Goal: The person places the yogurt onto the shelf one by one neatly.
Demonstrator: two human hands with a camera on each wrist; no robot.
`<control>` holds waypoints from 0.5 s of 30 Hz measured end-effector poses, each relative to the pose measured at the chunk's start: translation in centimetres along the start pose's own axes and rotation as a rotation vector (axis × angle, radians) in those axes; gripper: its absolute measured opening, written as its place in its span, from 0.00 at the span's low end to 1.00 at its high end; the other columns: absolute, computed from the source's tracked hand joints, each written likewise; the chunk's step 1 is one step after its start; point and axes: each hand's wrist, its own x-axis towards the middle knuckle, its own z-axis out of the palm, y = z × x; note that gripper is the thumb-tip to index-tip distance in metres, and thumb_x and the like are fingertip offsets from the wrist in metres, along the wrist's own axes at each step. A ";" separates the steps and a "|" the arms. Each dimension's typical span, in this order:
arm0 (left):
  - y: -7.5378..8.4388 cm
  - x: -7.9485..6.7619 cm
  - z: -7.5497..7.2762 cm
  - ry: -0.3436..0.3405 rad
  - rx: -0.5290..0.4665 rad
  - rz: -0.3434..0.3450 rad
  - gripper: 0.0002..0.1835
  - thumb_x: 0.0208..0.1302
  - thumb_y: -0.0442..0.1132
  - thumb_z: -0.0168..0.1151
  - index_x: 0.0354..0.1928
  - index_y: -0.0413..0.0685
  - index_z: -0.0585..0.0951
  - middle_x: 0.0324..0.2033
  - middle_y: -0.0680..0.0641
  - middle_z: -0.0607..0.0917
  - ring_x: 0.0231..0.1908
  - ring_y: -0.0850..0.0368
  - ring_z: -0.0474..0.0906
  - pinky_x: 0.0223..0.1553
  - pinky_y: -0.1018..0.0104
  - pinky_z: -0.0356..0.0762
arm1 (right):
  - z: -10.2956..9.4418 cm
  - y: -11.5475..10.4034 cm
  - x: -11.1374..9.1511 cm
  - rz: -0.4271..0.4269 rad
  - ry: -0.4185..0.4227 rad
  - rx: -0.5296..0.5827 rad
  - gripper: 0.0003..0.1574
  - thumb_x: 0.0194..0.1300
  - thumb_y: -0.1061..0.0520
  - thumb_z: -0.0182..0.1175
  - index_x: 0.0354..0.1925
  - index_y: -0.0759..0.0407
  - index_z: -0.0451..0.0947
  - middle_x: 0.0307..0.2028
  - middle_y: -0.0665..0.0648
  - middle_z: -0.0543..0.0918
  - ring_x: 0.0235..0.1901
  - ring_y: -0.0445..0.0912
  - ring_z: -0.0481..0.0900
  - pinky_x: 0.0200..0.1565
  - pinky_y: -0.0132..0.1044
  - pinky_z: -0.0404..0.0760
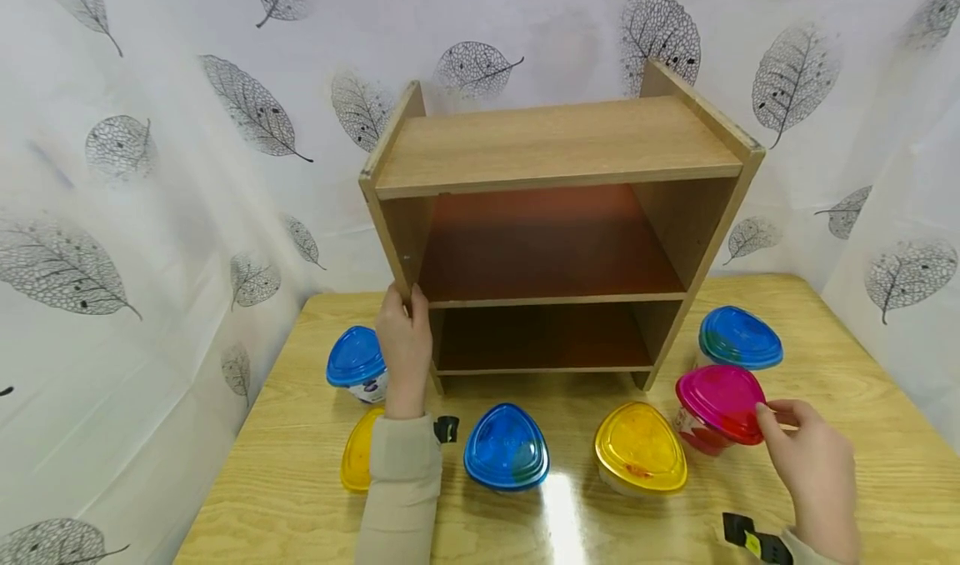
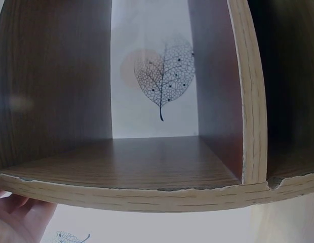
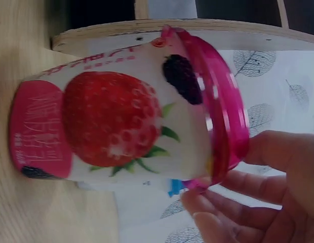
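Note:
A small wooden shelf unit (image 1: 558, 182) stands toward the back of the table. My left hand (image 1: 406, 340) grips the front edge of its left side panel (image 2: 147, 198), low down, fingers on the outer side. At the right, my right hand (image 1: 813, 457) pinches the rim of the pink lid (image 1: 722, 400) on a plastic tub. In the right wrist view, that tub (image 3: 114, 119) has a strawberry and a blackberry printed on its side. The lid's rim lies between thumb and fingers. Right beside it on the left is a yellow-lidded tub (image 1: 641, 448).
A blue-lidded tub (image 1: 740, 337) stands behind the pink one, and another blue-lidded tub (image 1: 507, 448) sits front centre. Left of the shelf are a third blue-lidded tub (image 1: 356, 357) and a yellow-lidded tub (image 1: 358, 452) partly behind the left arm. Leaf-patterned sheeting (image 1: 247, 182) surrounds the table.

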 end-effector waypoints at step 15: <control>0.1 -0.1 0.0 -0.016 -0.007 -0.021 0.15 0.64 0.38 0.47 0.40 0.30 0.75 0.34 0.36 0.80 0.30 0.46 0.77 0.29 0.56 0.76 | -0.1 0.1 0.0 0.028 0.012 0.000 0.40 0.60 0.38 0.46 0.50 0.73 0.65 0.44 0.74 0.73 0.36 0.62 0.73 0.22 0.37 0.70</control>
